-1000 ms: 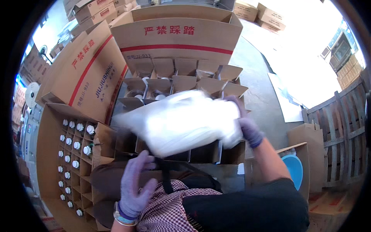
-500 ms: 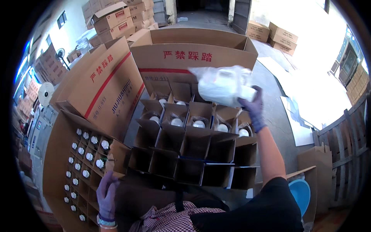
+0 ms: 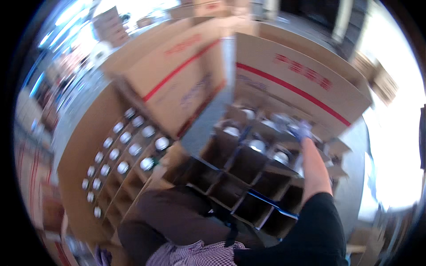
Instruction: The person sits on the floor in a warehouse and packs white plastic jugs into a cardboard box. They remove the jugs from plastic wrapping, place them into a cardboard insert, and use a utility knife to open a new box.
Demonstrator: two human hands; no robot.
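My right hand [image 3: 302,131], in a thin purple glove, reaches into the far row of the divided carton [image 3: 266,213]. Its fingers are closed at the top of a white bottle in clear plastic wrap [image 3: 284,120], low in a compartment; blur hides the exact grip. Several white-capped wrapped bottles [image 3: 257,145] stand in compartments nearby. At the lower left edge shows my left hand [image 3: 103,256], also gloved, cut off and smeared. It is below a second divided carton [image 3: 84,133], where several bottles with white caps [image 3: 135,149] stand in rows.
Tall open carton flaps with red stripes rise at the far side [image 3: 293,84] and left [image 3: 177,80]. Cardboard dividers [image 3: 222,186] form the near compartments of the middle carton. More boxes [image 3: 381,84] stand at the back right.
My right hand has carried the wrapped bottle from the air down into a far compartment. My left hand has dropped from the left carton's edge to the lower rim. The view has turned left.
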